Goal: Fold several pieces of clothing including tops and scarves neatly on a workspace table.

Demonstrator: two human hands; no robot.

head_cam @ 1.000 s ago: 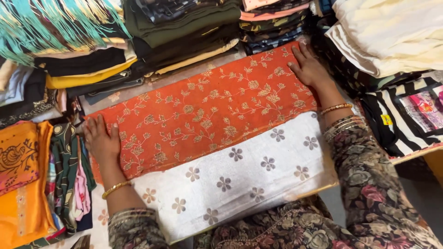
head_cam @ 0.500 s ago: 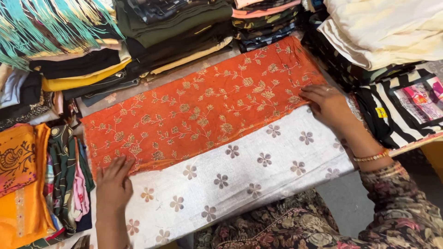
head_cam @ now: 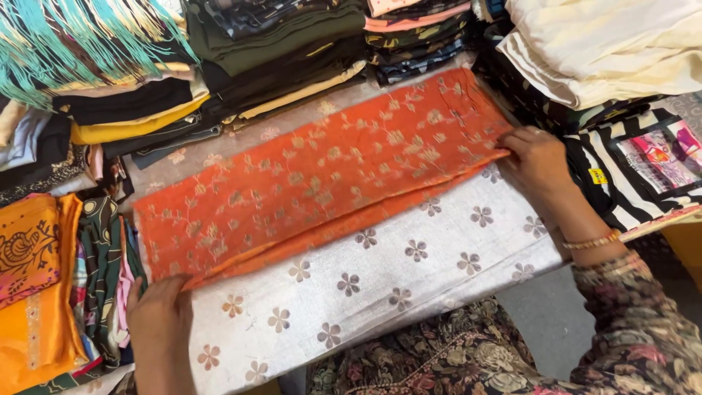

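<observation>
Stacked folded clothes crowd the tabletop from 9 to 3 o'clock, and dead centre lies the orange floral cloth on the silver cloth, looking light and floppy, so best taken at its near corners, where the left hand at 7 o'clock and right hand at 3 o'clock each have a loose grip pinching the fold's edge.

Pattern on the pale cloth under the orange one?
Silvery white cloth with scattered small flower motifs; head view.

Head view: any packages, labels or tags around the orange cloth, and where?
Clear flat packet with a pink and white printed insert, far right, lying on black-and-white striped fabric.
Small yellow rectangular tag on that striped fabric, just right of the right hand.
No signs or screens.
</observation>
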